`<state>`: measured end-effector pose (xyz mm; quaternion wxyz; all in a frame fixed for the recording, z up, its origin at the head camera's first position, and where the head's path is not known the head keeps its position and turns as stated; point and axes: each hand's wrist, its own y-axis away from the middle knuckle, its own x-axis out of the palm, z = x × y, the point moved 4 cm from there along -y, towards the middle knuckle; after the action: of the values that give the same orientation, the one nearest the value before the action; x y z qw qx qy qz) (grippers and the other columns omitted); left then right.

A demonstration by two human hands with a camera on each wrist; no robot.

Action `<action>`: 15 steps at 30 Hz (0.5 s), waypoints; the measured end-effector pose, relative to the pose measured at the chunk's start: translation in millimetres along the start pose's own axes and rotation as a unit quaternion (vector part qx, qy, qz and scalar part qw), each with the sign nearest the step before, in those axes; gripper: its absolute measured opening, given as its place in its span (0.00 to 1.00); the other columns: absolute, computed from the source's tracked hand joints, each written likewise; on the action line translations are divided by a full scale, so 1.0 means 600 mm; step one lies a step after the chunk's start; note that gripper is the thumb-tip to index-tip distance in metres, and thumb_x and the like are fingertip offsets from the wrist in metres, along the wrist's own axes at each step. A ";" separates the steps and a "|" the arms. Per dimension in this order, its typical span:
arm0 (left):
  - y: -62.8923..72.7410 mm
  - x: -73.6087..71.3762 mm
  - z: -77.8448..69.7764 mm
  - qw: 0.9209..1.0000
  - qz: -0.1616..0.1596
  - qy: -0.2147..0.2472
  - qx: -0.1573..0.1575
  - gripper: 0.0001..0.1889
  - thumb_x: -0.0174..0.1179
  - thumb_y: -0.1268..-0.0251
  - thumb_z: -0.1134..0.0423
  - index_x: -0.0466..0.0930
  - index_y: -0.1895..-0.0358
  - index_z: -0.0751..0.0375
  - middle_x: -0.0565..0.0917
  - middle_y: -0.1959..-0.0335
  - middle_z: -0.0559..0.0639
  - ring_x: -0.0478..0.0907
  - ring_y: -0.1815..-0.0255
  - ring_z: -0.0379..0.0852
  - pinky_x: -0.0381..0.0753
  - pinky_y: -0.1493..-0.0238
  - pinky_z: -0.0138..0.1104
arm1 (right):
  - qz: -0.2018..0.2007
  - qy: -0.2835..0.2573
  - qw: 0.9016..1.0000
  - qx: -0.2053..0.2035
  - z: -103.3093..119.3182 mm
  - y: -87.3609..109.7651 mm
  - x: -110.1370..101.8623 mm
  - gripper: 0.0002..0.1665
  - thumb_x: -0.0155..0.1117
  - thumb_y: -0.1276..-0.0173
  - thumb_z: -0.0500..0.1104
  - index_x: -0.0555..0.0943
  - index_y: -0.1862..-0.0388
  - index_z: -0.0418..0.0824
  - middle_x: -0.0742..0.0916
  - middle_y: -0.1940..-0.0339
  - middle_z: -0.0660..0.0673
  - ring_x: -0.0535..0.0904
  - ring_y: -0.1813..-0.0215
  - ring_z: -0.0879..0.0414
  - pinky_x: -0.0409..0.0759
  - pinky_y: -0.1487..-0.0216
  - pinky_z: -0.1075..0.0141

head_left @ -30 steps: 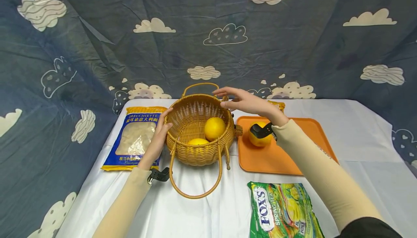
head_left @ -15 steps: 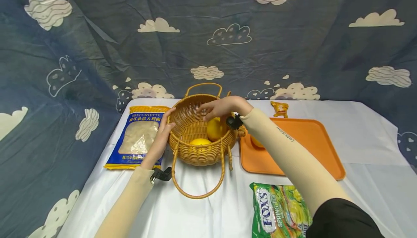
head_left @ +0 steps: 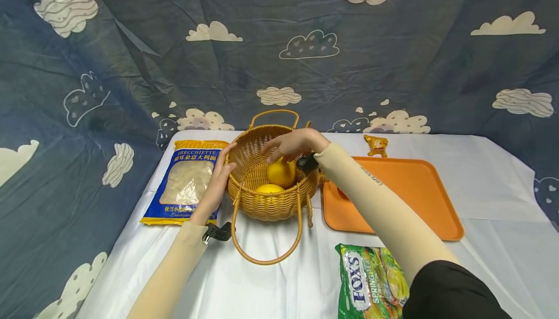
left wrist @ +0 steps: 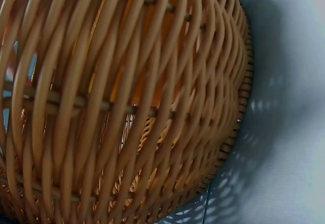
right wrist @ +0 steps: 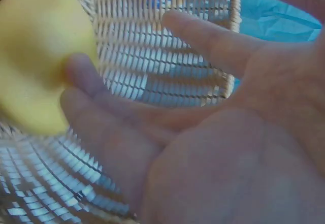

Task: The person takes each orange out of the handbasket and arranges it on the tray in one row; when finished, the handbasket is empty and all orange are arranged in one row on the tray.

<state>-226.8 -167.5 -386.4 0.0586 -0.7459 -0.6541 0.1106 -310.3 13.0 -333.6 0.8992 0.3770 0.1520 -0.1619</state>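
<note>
The wicker basket (head_left: 262, 209) stands in the middle of the table, with one loop handle raised behind and another lying toward the front. My left hand (head_left: 216, 176) grips its left rim, thumb and fingertips over the edge. Inside the basket are two yellow citrus fruits: a rounder one (head_left: 283, 174) to the right and another (head_left: 270, 189) nearer the front. My right hand (head_left: 294, 143) reaches in over the right rim. In the right wrist view two fingertips touch a yellow fruit (right wrist: 43, 56), with the fingers stretched out. Weave (left wrist: 127, 102) fills most of the left wrist view.
Left of the basket lies a blue and yellow pasta bag (head_left: 185, 183). An orange tray (head_left: 406, 188) lies to the right, mostly behind my right forearm (head_left: 371, 197). A small orange wrapped packet (head_left: 376, 145) sits behind it. A green candy bag (head_left: 371, 280) is near the front.
My right hand has come from the right rim down into the basket. The rounder fruit has shifted slightly left. My forearm now nearly hides the fruit on the tray. My left hand has stayed put.
</note>
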 end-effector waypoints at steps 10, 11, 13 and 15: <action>0.000 -0.001 -0.001 1.000 -0.001 0.000 0.005 0.28 0.38 0.30 0.68 0.51 0.27 0.65 0.53 0.27 0.61 0.47 0.27 0.60 0.47 0.30 0.47 | -0.004 -0.009 1.000 -0.006 -0.005 -0.010 0.002 0.34 0.53 0.27 0.47 0.58 0.24 0.46 0.55 0.23 0.42 0.60 0.29 0.41 0.59 0.31 0.53; 0.000 -0.001 -0.001 1.000 -0.001 0.000 0.005 0.28 0.38 0.30 0.68 0.51 0.27 0.65 0.52 0.27 0.61 0.47 0.27 0.60 0.47 0.30 0.47 | -0.005 -0.009 1.000 -0.005 -0.005 -0.010 0.002 0.34 0.53 0.27 0.47 0.58 0.24 0.46 0.55 0.24 0.42 0.60 0.29 0.40 0.59 0.31 0.53; 0.000 -0.001 0.000 1.000 0.000 0.000 0.004 0.28 0.38 0.31 0.68 0.51 0.27 0.65 0.52 0.27 0.61 0.47 0.27 0.61 0.47 0.30 0.46 | -0.006 -0.002 1.000 0.005 -0.006 -0.009 0.002 0.35 0.53 0.27 0.48 0.58 0.24 0.48 0.56 0.24 0.42 0.59 0.29 0.39 0.59 0.31 0.51; 0.001 -0.001 -0.001 1.000 -0.001 -0.001 0.003 0.28 0.39 0.30 0.67 0.51 0.27 0.64 0.52 0.27 0.60 0.47 0.27 0.60 0.47 0.30 0.46 | -0.002 0.015 1.000 0.013 -0.007 -0.009 0.003 0.35 0.53 0.27 0.49 0.57 0.24 0.49 0.55 0.23 0.43 0.55 0.27 0.39 0.58 0.31 0.50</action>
<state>-226.4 -168.1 -386.0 0.0604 -0.7448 -0.6548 0.1131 -311.3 12.0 -340.4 0.8916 0.3905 0.1641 -0.1603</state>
